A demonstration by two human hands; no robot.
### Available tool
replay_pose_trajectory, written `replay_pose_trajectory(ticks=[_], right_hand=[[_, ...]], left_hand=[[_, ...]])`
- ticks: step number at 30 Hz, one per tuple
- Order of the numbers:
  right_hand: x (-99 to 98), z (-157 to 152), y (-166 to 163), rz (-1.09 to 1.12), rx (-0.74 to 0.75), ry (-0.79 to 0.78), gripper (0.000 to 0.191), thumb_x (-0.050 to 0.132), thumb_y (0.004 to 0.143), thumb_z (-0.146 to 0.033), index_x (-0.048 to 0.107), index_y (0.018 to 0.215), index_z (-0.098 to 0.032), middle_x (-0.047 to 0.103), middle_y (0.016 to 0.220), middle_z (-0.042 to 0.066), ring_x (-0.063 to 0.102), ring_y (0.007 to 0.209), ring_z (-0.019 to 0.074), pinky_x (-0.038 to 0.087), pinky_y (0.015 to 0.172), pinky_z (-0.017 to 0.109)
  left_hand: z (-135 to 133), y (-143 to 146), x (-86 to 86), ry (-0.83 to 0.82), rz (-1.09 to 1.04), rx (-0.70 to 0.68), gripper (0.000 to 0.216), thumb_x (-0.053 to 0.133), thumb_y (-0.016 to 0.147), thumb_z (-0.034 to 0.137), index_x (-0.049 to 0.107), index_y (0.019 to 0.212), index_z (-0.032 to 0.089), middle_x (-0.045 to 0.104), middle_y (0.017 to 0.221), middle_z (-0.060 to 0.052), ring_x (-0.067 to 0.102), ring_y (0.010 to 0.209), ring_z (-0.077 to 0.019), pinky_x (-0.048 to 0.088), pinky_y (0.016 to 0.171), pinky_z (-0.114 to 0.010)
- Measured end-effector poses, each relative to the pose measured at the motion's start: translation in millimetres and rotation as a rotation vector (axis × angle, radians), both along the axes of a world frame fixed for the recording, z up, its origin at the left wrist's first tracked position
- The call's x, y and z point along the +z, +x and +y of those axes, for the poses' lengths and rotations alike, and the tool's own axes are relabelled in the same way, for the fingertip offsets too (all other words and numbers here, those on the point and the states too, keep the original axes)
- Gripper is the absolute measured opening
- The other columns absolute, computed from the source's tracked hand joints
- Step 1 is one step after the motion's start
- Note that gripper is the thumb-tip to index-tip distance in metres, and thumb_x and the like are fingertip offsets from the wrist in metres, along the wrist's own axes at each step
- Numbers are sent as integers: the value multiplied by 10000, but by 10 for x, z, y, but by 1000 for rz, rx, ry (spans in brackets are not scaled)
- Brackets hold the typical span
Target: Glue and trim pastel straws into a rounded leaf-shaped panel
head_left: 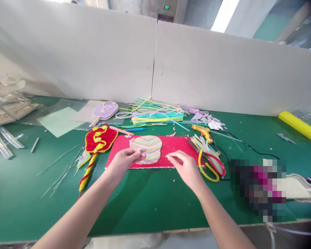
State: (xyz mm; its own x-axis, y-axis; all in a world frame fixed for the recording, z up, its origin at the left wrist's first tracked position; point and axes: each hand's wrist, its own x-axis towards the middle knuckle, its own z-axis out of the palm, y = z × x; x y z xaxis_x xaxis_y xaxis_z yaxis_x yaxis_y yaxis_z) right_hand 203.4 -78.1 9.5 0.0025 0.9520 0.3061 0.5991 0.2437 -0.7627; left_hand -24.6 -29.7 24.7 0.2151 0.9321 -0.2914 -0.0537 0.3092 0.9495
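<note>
A rounded piece covered in wavy pastel stripes (151, 147) lies on a red board (176, 147). My left hand (126, 159) is over its lower left part, thumb and fingers pinched together; whether they touch the piece I cannot tell. To the right, above the board's front edge, my right hand (182, 164) is closed in a pinch, and anything between its fingertips is too small to make out. Scissors (209, 166) with red and yellow handles rest at the board's right end, beside pastel strips.
A red and yellow fan (100, 140) lies left, a lilac fan (106, 110) behind it. Bundled pastel pipe cleaners (158, 116) lie at the back. A yellow glue gun (203, 131) with a black cord sits right. A white partition (223, 69) stands behind the green table (145, 207).
</note>
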Motion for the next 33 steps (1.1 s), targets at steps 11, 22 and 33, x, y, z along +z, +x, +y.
replay_pose_trajectory(ticks=[11, 22, 33], right_hand=[[162, -90, -306, 463, 82, -65, 175, 653, 790, -325, 686, 915, -207, 631, 860, 25, 625, 796, 147, 528, 692, 249], [128, -137, -546, 879, -44, -250, 248, 694, 722, -410, 639, 718, -168, 536, 556, -39, 529, 492, 102, 411, 447, 224], [58, 0, -675, 1092, -328, -139, 315, 662, 739, -467, 546, 655, -186, 458, 486, -70, 446, 464, 99, 378, 456, 234]], left_hand=[[-257, 460, 31, -7, -207, -39, 285, 725, 660, 384, 566, 624, 151, 522, 571, 44, 514, 520, -78, 450, 590, -225], [-376, 588, -28, 103, -86, -199, 391, 626, 714, 532, 534, 625, 163, 451, 448, 62, 462, 418, -84, 398, 478, -222], [-216, 744, -23, 416, 261, -155, 338, 491, 845, 359, 488, 553, 190, 564, 533, 19, 541, 541, -126, 422, 562, -233]])
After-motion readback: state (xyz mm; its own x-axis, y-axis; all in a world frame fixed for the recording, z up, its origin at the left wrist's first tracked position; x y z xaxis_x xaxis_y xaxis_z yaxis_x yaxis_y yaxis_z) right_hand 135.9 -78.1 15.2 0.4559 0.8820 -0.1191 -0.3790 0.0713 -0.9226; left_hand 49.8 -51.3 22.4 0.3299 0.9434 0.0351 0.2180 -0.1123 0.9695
